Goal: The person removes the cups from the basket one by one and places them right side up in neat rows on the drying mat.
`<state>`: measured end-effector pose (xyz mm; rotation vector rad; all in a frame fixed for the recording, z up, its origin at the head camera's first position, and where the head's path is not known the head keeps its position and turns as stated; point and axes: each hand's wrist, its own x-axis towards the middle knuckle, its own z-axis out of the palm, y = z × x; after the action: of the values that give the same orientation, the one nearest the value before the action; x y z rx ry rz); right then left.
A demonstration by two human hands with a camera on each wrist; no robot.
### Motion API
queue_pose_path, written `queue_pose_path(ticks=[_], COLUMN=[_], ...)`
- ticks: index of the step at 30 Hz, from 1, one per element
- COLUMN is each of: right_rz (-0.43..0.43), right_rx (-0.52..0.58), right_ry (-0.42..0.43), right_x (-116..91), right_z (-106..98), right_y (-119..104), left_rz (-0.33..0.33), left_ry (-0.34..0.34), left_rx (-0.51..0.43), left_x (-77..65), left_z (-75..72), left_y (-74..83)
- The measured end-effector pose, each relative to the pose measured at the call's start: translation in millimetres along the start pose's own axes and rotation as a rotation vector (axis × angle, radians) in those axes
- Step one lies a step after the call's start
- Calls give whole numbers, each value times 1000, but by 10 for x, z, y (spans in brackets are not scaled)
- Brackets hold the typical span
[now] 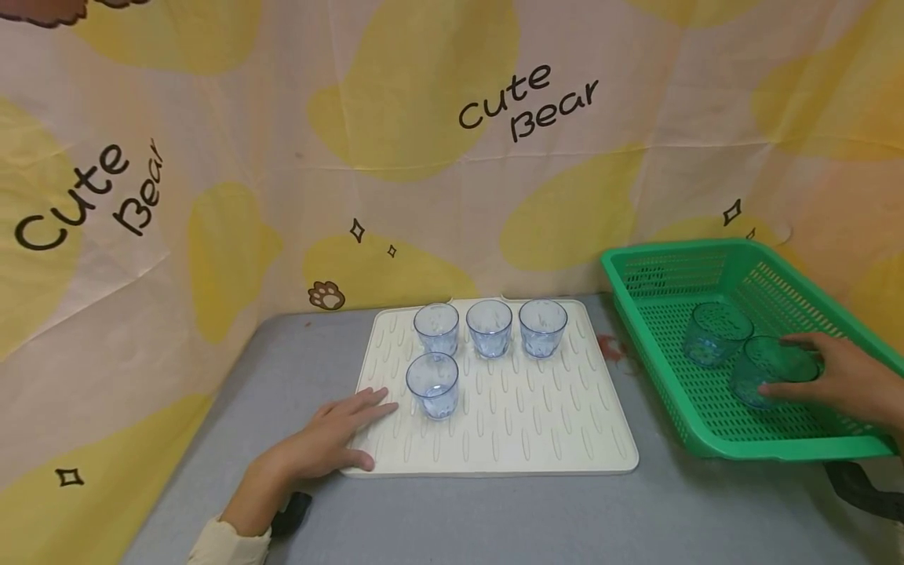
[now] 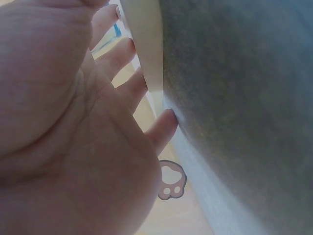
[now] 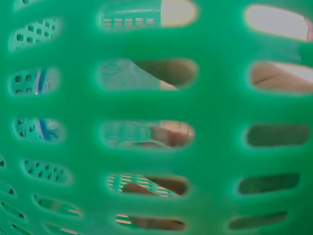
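Note:
My left hand (image 1: pixel 332 435) rests, fingers spread, on the left edge of a white drying mat (image 1: pixel 551 447). In the left wrist view its palm (image 2: pixel 93 132) fills the left side, with fingertips along the mat's edge. My right hand (image 1: pixel 843 377) reaches into a green plastic basket (image 1: pixel 784 450) and grips a clear drinking glass (image 1: pixel 752 384) between thumb and fingers. Beside that one stands another glass (image 1: pixel 713 337), also in the basket. The right wrist view is mostly blocked by the basket's slotted wall (image 3: pixel 220 103); parts of the hand show through the slots.
On the mat, three glasses stand in a back row, the middle one (image 1: pixel 490 329) among them. One glass (image 1: pixel 434 386) stands in front of the row's left end. A patterned cloth (image 1: pixel 410 196) hangs behind the grey table (image 1: pixel 494 518).

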<state>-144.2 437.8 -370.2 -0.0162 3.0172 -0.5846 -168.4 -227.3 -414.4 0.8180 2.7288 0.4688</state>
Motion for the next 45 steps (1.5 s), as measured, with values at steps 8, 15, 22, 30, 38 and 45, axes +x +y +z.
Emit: queue_pose_path(ticks=[8,15,22,30,38,45], right_rz=[53,9,0,-22,-93,-135], right_rx=[156,218,272,330,389,412], right_ry=[43,103,147,185,251,262], right_x=[6,-1,-28,-35,-49,-91], right_z=[26,16,26,22,45,60], right_y=[30,-38,-128,-188,-284,-432], left_rz=[-2,-8,-15,-11,-10,0], left_ry=[-7,-11,-11,-6,-3,2], left_rx=[-10,-14,-12,-2,-5,-1], left_x=[3,4,6,6,2,-3], left_z=[2,2,-8,-3,8,12], left_y=[-3,-4,8,7,-5,-11])
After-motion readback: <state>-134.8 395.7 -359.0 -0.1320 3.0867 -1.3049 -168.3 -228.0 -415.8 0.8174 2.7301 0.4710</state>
